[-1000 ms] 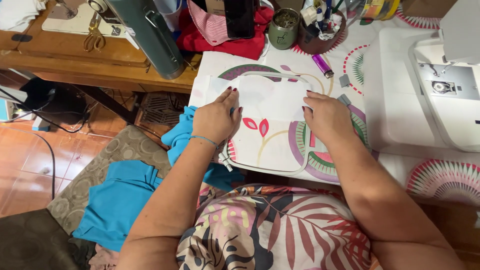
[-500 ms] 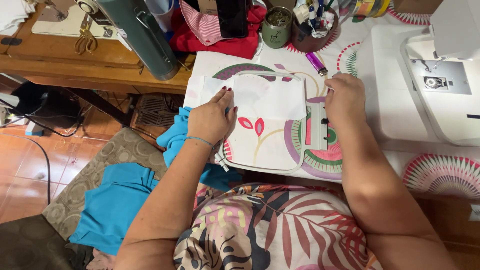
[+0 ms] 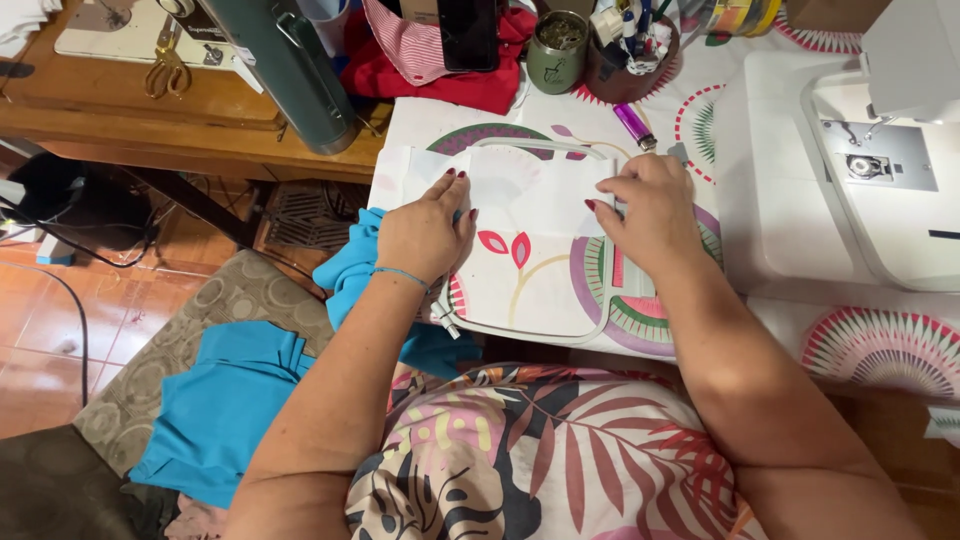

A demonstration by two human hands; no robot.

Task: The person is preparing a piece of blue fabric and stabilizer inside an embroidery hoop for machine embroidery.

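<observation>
Both hands lie flat on a white sheet (image 3: 535,190) spread over an embroidery hoop (image 3: 540,325) on the surface — left hand (image 3: 425,235) and right hand (image 3: 655,210), fingers spread, gripping nothing. It looks like smoothing; pressing it evenly seems the need.

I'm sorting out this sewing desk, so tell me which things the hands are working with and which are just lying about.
In hand:
left hand and right hand pressing the white sheet over the embroidery hoop

Lying about:
purple lighter
scissors
green cup
blue fabric
sewing machine
</observation>
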